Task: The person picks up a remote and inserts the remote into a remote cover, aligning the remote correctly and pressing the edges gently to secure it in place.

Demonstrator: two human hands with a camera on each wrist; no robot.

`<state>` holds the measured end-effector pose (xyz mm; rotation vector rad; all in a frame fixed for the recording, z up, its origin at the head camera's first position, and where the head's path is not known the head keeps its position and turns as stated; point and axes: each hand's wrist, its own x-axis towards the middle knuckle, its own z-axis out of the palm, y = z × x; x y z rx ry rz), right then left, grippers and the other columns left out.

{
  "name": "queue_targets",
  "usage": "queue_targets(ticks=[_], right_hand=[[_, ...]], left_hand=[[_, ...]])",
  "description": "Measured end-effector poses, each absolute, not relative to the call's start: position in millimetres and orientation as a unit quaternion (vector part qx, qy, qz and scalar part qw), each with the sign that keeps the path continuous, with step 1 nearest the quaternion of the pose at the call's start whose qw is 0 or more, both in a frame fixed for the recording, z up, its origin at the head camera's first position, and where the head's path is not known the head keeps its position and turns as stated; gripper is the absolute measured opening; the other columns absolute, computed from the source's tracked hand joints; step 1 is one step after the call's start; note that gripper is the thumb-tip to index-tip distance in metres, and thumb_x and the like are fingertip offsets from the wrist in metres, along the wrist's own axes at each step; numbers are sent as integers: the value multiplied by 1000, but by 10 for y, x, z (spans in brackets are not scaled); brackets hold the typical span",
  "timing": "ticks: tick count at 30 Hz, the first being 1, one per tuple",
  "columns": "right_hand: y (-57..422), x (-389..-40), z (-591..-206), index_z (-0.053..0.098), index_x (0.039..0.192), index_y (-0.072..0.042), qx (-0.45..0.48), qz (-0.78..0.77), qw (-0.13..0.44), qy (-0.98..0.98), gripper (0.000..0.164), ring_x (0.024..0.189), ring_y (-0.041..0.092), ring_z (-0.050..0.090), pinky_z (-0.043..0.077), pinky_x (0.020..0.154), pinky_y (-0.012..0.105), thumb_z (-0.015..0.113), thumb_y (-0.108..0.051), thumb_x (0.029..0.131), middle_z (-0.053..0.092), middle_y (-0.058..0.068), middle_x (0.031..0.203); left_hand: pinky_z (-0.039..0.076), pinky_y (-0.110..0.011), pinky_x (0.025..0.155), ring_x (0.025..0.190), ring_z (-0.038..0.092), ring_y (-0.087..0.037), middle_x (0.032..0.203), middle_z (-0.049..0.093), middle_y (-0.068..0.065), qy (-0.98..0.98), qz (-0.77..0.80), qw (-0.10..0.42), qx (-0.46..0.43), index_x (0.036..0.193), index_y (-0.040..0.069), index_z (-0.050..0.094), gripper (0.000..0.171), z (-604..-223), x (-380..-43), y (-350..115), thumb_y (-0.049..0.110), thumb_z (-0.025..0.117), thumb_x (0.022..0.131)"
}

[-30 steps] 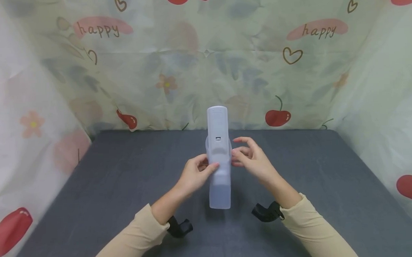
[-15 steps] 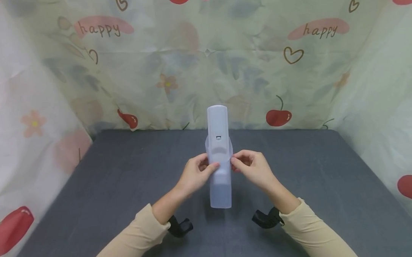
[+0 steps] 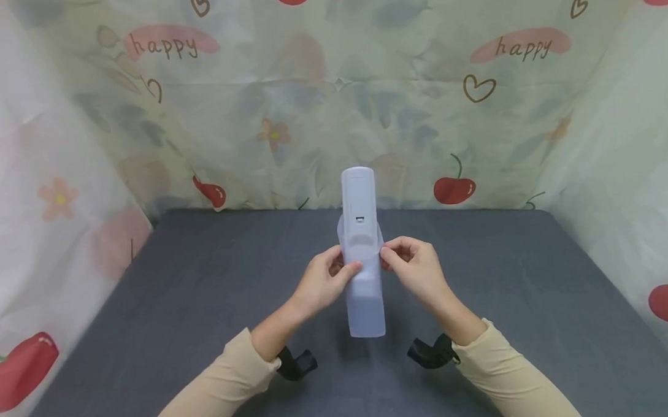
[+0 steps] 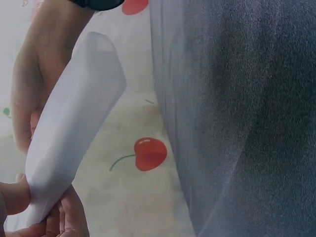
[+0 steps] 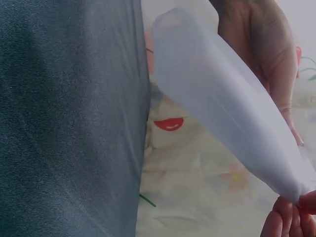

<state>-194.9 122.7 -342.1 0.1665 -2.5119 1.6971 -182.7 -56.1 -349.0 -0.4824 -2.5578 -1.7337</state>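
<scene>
A white remote control (image 3: 358,192) stands upright with its back towards me, its lower part inside a translucent sleeve (image 3: 366,318). The sleeve's rim flares out on both sides at the remote's middle. My left hand (image 3: 321,281) grips the sleeved part from the left, thumb across the back and fingers behind. On the right side, my right hand (image 3: 419,268) pinches the sleeve's edge between thumb and fingers. Both wrist views show the sleeve's closed end, with the left hand's fingers (image 4: 69,215) and the right hand's fingers (image 5: 284,217) around its other end.
Under the hands lies a dark grey table (image 3: 231,261). A patterned cloth (image 3: 336,116) hangs behind it and along both sides. Black curved mounts (image 3: 298,364) stick out below the wrists.
The right hand's raised, spread fingers have come in and now pinch the sleeve's edge. Remote, sleeve and left hand have shifted slightly right, and the sleeve's lower end swings a little right.
</scene>
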Motion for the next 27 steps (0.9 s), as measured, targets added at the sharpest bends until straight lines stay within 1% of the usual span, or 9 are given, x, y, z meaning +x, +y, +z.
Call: queue_targets(ticks=[6,10,15,17,21,25,27], right_hand=[[1217,-1955,-3401,68,93,2,40,555,61,-829,15,65,8,60,55,70,28,60,-11,89,66,10,77],[1222,-1956,-3392,68,93,3,37,558,67,-826,16,64,7,59,54,68,26,60,-9,89,67,9,77],[1229,-1970,-3391,68,94,2,34,561,62,-825,16,66,10,61,56,72,31,60,-10,89,67,11,80],[1234,-1979,-3397,68,95,3,41,563,55,-824,16,67,10,61,56,72,30,61,-10,89,67,12,83],[1261,-2001,-3420,66,100,5,70,571,29,-818,19,70,6,62,55,72,24,59,-9,90,67,17,92],[1301,-2020,-3431,63,107,9,88,582,-3,-809,22,73,3,64,56,74,25,57,-6,91,66,24,102],[1311,-2023,-3421,61,110,9,92,579,-16,-810,25,75,4,65,56,74,25,56,-5,91,65,25,107]], left_hand=[[45,-22,59,75,64,-19,92,68,-16,-822,-549,3,-151,109,0,59,24,-3498,-1806,-540,16,60,91],[44,-22,58,73,63,-17,92,67,-16,-823,-546,1,-155,108,0,59,24,-3512,-1801,-530,17,60,92],[44,-23,58,72,62,-15,92,67,-15,-820,-549,-4,-160,111,0,59,26,-3535,-1796,-529,18,59,92],[44,-22,58,72,61,-15,92,67,-15,-820,-550,-6,-158,111,0,59,25,-3537,-1792,-531,18,59,92],[45,-22,58,73,62,-17,92,67,-16,-826,-541,3,-156,109,0,59,24,-3547,-1797,-530,17,59,92],[46,-22,58,72,62,-18,90,66,-16,-838,-522,13,-159,106,-1,59,23,-3573,-1817,-522,17,59,92],[45,-22,57,71,62,-18,89,66,-16,-841,-519,12,-156,104,-2,60,23,-3585,-1823,-517,17,59,92]])
